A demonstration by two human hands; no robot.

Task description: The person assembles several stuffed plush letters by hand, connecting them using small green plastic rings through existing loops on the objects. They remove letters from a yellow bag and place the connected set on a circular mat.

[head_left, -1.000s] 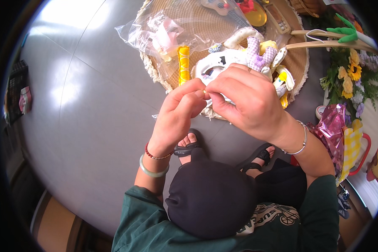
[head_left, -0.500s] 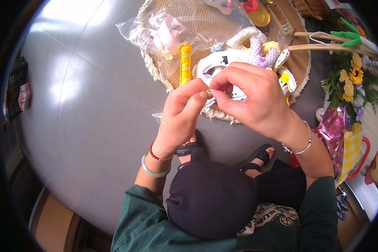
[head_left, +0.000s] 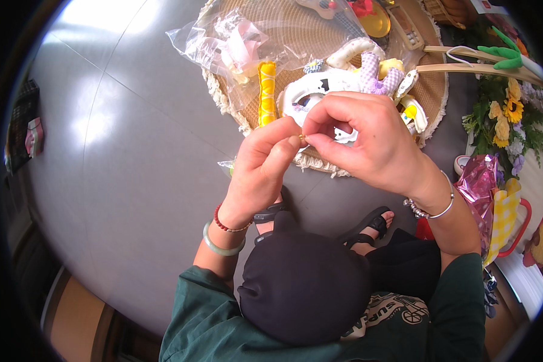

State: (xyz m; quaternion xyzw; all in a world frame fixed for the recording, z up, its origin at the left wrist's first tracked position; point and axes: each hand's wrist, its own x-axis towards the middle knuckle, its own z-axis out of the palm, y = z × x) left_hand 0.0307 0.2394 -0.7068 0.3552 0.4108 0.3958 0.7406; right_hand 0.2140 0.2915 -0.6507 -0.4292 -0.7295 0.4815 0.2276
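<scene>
Above the near fringed edge of the woven mat (head_left: pixel 323 165), the left hand (head_left: pixel 260 163) and right hand (head_left: pixel 371 133) pinch 1 tiny gold-coloured piece (head_left: pixel 302 137), each grip closed, apparently mid-handling, not yet released.

From my end I'm seeing a clear plastic bag (head_left: pixel 187 43) lying crumpled across the far left part of a round woven mat (head_left: pixel 435 90), with a pale pink bundle (head_left: pixel 241 45) showing through it. On the right I'm making out a yellow sunflower (head_left: pixel 513 111) sitting among greenery. Nearer, shiny pink foil (head_left: pixel 478 181) is bunching up beside a yellow checked sheet (head_left: pixel 501 223). Away to the left, a dark crate (head_left: pixel 25 105) is standing on the grey floor (head_left: pixel 139 193).
</scene>
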